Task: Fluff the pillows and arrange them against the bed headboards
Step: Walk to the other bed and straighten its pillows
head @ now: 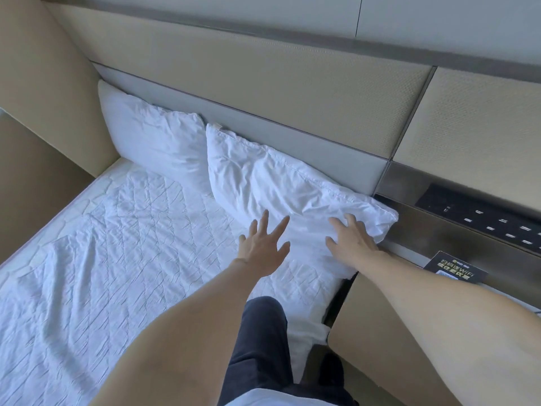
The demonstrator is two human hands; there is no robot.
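Leaning over a bed dressed in a creased white quilted sheet, a person reaches both bare arms toward the nearer white rumpled pillow, which lies slanted with its long upper edge against the pale grey padded headboard strip. The left hand is spread flat, fingers splayed wide and gripping nothing, its fingertips at the pillow's lower edge. The right hand rests palm-down on the pillow's right corner, its fingers slightly curled and pressing into the fabric; no pinch or hold can be made out. A second white wrinkled pillow sits just beside the first on the left, also propped against the grey strip, tucked into the corner by a beige upholstered side panel. Above the strip run larger beige textured wall panels. To the right, a brushed-metal bedside ledge carries a dark switch and socket panel and a black card printed with WiFi text. Dark trousers show between the arms.
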